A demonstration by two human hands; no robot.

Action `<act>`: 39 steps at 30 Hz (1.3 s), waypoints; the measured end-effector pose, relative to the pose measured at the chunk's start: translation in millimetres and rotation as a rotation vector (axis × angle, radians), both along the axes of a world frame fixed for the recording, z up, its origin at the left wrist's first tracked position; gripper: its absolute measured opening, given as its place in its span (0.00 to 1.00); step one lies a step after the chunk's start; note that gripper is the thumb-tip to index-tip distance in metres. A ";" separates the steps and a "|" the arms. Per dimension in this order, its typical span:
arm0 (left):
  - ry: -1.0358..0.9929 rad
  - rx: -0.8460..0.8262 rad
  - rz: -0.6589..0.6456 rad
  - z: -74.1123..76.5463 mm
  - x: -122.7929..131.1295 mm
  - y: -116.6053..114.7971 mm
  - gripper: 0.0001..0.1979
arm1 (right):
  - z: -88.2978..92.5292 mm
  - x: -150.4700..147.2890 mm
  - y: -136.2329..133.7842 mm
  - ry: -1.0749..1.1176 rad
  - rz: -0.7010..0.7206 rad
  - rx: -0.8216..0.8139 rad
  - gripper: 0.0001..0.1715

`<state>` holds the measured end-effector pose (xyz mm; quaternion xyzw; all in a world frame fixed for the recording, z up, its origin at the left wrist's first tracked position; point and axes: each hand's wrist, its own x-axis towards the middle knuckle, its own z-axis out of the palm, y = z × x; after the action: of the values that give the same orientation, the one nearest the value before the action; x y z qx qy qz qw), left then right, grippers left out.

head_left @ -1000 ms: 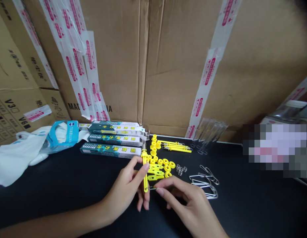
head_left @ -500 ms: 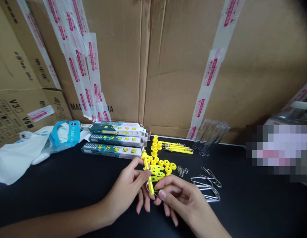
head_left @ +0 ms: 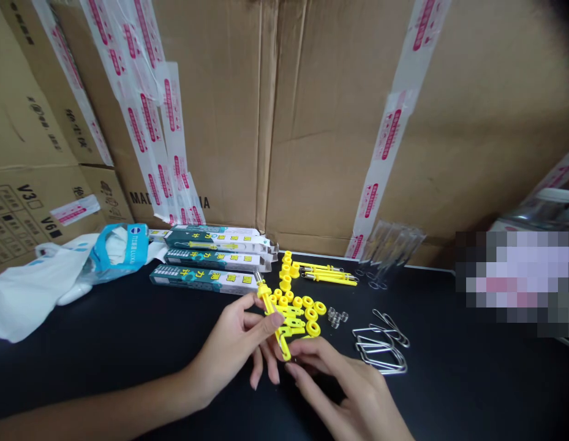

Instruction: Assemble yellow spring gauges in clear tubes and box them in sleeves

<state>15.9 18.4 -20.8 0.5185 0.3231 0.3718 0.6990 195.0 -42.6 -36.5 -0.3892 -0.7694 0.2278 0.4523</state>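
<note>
My left hand (head_left: 247, 337) pinches a slim yellow rod (head_left: 272, 312), apparently the inner part of a spring scale, between thumb and fingers. The rod is tilted, its metal-tipped collar end up and away from me. A thin wire loop (head_left: 280, 335) shows near its lower end. My right hand (head_left: 334, 380) is at that lower end, index finger and thumb curled together beside the tip; what lies between them is too small to make out. Just beyond the rod lie flat yellow strips (head_left: 293, 321) and several yellow rings (head_left: 313, 329).
Yellow spring-scale rods (head_left: 330, 277) and yellow caps (head_left: 285, 283) lie farther back. Small metal coils (head_left: 337, 316) and bent wire hooks (head_left: 380, 349) are on the right. Clear tubes (head_left: 389, 251), printed boxes (head_left: 206, 278) and a white-blue bag (head_left: 114, 254) stand before cardboard walls (head_left: 334, 122).
The rod has tilted a little more, its upper end moving left and its lower end right. My right hand's fingers have drawn closer around the lower tip. The wire loop now lies nearer the rod.
</note>
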 end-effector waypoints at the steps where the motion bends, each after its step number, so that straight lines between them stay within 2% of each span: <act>1: 0.000 0.005 0.008 1.7 -0.5 0.2 0.25 | -0.3 -0.1 0.3 -0.007 0.009 0.035 0.13; 4: 0.000 0.025 0.024 7.1 -2.2 1.1 0.24 | 0.2 0.7 1.1 -0.022 0.012 0.071 0.15; 9: 0.000 0.048 0.028 9.2 -5.1 2.4 0.22 | 0.2 6.5 -0.4 -0.024 -0.014 -0.080 0.11; 14: -0.086 0.051 0.125 8.7 -6.5 1.7 0.22 | 1.7 7.3 -0.4 0.039 -0.071 -0.108 0.09; 17: -0.081 0.036 0.092 10.3 -7.3 1.4 0.17 | 2.7 5.9 0.5 0.059 -0.108 -0.145 0.08; 20: -0.055 0.021 0.061 11.8 -7.8 1.8 0.18 | 1.0 7.7 2.0 0.074 -0.161 -0.144 0.12; 23: 0.026 0.055 0.054 12.5 -7.1 1.7 0.16 | -1.8 14.6 4.4 0.048 -0.202 -0.107 0.18; 28: 0.151 0.130 0.034 12.0 -5.4 -1.4 0.18 | -4.2 26.2 7.4 0.002 -0.238 -0.057 0.14; 31: 0.233 0.184 0.028 11.3 -5.9 -3.6 0.16 | -5.9 28.0 6.3 -0.073 -0.250 0.031 0.14; 35: 0.319 0.284 -0.045 9.8 -6.0 -6.4 0.14 | -7.2 26.8 6.3 -0.190 -0.275 0.162 0.13; 39: 0.406 0.410 -0.056 9.7 -3.9 -11.0 0.13 | -3.9 23.0 8.6 -0.255 -0.213 0.268 0.13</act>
<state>12.0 7.3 -11.1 0.7215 0.3603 0.2984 0.5105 218.0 -34.0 -40.4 -0.4303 -0.7984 0.0232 0.4205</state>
